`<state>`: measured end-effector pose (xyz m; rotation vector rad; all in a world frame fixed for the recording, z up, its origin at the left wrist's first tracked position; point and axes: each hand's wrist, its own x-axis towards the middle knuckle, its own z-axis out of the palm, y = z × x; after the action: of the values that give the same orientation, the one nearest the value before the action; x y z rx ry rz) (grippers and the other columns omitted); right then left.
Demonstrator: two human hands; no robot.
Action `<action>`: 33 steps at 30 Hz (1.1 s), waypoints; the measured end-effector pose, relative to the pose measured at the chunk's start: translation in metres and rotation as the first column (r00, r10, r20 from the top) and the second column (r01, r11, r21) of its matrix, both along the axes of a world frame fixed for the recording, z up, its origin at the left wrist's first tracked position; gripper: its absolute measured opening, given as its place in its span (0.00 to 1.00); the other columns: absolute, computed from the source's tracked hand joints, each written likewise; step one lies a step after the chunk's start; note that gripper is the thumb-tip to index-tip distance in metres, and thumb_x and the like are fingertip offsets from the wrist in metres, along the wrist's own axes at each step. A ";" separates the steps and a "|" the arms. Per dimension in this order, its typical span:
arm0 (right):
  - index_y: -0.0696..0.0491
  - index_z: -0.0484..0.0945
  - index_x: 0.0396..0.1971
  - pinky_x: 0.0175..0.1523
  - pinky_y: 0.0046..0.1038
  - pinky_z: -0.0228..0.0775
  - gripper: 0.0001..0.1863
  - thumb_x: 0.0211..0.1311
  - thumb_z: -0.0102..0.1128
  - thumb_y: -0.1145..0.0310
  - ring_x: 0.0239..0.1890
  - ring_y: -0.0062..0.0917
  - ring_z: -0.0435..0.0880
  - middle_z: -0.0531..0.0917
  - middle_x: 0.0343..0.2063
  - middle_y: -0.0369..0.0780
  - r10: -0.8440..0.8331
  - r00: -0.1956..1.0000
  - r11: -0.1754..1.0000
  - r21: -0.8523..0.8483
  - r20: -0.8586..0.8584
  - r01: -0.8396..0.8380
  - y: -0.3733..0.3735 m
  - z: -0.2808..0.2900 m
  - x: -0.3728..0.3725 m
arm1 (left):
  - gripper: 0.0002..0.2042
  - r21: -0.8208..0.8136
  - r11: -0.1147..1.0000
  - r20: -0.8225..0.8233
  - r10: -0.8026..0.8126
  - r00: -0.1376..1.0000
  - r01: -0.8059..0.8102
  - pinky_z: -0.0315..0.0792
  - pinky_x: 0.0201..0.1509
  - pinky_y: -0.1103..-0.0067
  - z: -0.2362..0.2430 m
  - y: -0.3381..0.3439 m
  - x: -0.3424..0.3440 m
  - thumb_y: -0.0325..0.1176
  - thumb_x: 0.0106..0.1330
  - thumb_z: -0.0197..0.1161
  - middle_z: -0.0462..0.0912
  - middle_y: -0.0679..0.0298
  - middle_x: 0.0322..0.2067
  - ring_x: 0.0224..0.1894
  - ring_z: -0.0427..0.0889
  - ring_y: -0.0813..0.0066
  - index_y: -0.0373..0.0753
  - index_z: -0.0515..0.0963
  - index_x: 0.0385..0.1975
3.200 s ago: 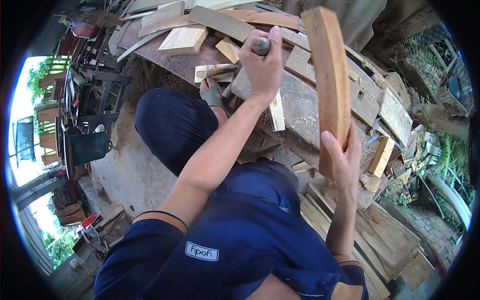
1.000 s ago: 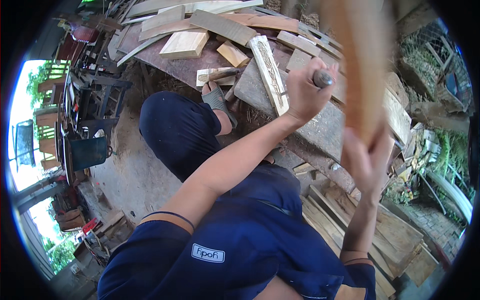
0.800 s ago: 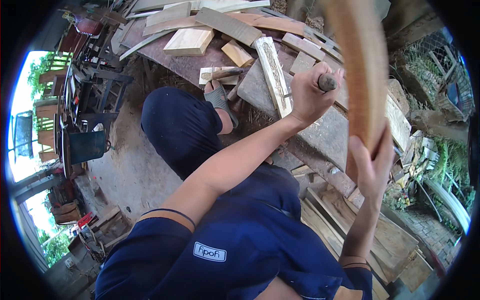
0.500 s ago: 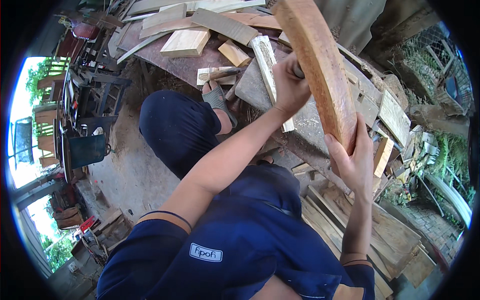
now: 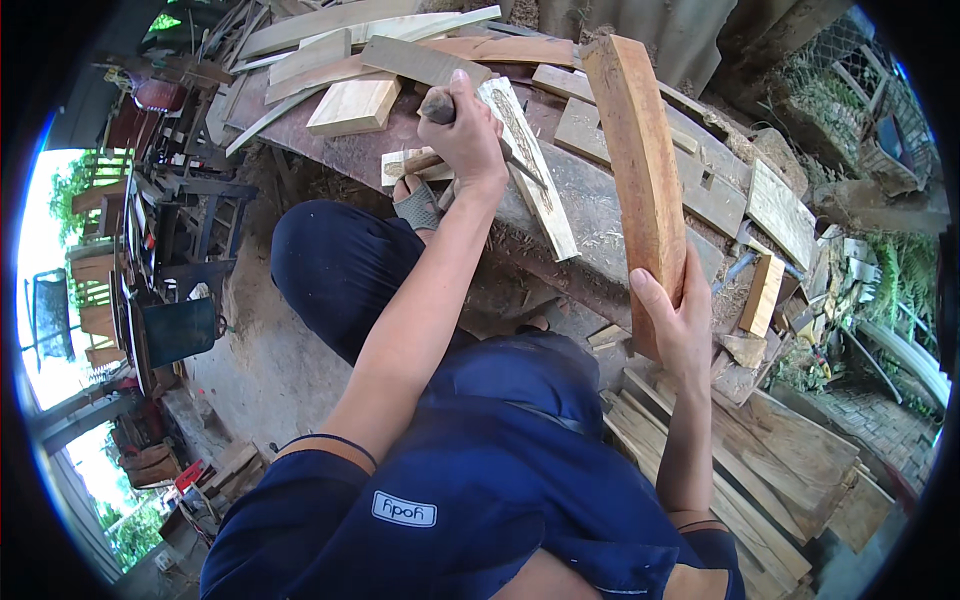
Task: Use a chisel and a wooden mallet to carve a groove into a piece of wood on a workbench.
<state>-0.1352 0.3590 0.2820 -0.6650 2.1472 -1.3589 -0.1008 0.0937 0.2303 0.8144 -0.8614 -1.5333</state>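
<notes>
Gripping a chisel (image 5: pixel 523 166), the left hand (image 5: pixel 470 142) is curled tight, blade over a carved strip (image 5: pixel 549 216) ending near the bench (image 5: pixel 590 205) edge; right hand (image 5: pixel 680 318) is wrapped round a wooden bar (image 5: pixel 642 170), some room between.

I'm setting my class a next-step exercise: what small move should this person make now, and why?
Probably steady the chisel against the pale strip before any tap: the left hand grips it with the blade slanting across the strip's rough groove, while the right hand holds the brown wooden block apart from the chisel.
</notes>
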 end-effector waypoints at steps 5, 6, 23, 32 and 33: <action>0.63 0.71 0.50 0.46 0.31 0.71 0.31 0.56 0.66 0.54 0.38 0.30 0.81 0.82 0.35 0.48 -0.018 1.000 1.000 0.022 -0.009 0.018 0.004 0.003 0.002 | 0.16 -0.229 0.957 0.020 -0.175 0.984 0.175 0.54 0.12 0.83 0.011 0.025 0.003 0.33 0.69 0.59 0.62 0.73 0.10 0.09 0.57 0.87 0.41 0.63 0.21; 0.63 0.71 0.50 0.46 0.31 0.71 0.31 0.56 0.66 0.54 0.38 0.30 0.81 0.82 0.35 0.48 -0.031 1.000 0.999 0.011 -0.003 0.031 0.004 0.003 0.002 | 0.15 -0.260 0.939 0.040 -0.223 0.974 0.226 0.53 0.13 0.84 0.012 0.027 0.003 0.32 0.69 0.59 0.62 0.73 0.10 0.09 0.57 0.88 0.41 0.63 0.21; 0.61 0.71 0.48 0.43 0.31 0.72 0.28 0.55 0.66 0.56 0.35 0.28 0.81 0.82 0.32 0.48 -0.010 1.000 1.000 0.014 -0.029 0.011 -0.003 0.011 0.001 | 0.16 -0.259 0.956 0.114 -0.111 0.987 0.137 0.52 0.13 0.85 -0.001 0.031 -0.009 0.35 0.70 0.60 0.61 0.75 0.11 0.11 0.57 0.90 0.42 0.63 0.20; 0.61 0.71 0.48 0.43 0.30 0.72 0.28 0.55 0.66 0.57 0.35 0.29 0.81 0.82 0.32 0.48 0.008 0.996 1.000 -0.002 -0.089 -0.008 -0.007 0.011 -0.004 | 0.17 -0.397 0.910 0.237 -0.021 0.971 0.117 0.55 0.14 0.86 -0.013 0.025 -0.013 0.35 0.70 0.60 0.63 0.75 0.11 0.12 0.58 0.90 0.43 0.64 0.18; 0.61 0.71 0.48 0.43 0.30 0.72 0.28 0.55 0.66 0.57 0.35 0.29 0.81 0.82 0.33 0.48 0.014 0.996 1.000 -0.001 -0.090 -0.014 -0.007 0.011 -0.004 | 0.17 -0.394 0.910 0.249 -0.028 0.968 0.128 0.55 0.14 0.85 -0.013 0.026 -0.013 0.34 0.70 0.60 0.64 0.75 0.11 0.12 0.59 0.89 0.43 0.64 0.18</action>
<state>-0.1392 0.3523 0.2931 -0.7532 2.2081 -1.3468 -0.1134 0.1196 0.2175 0.6662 -1.3549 -1.2724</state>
